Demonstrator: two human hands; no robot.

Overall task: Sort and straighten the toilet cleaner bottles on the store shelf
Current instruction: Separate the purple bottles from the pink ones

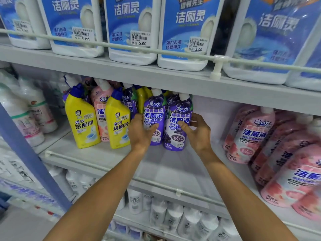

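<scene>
Your left hand (pixel 140 132) grips left purple bottle (pixel 154 117), right hand (pixel 198 132) grips right purple bottle (pixel 178 129); grey shelf (pixel 165 168) under both, yellow bottles (pixel 119 126) further left.

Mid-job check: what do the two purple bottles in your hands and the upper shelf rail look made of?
Left purple bottle and right purple bottle: probably plastic under a glossy printed sleeve, judging by sheen; white caps look matte plastic. Upper shelf rail: smooth pale rod, coated metal or plastic, cannot tell.

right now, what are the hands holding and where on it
Left hand grips the left purple bottle, right hand the right purple bottle, both at mid-body.
</scene>
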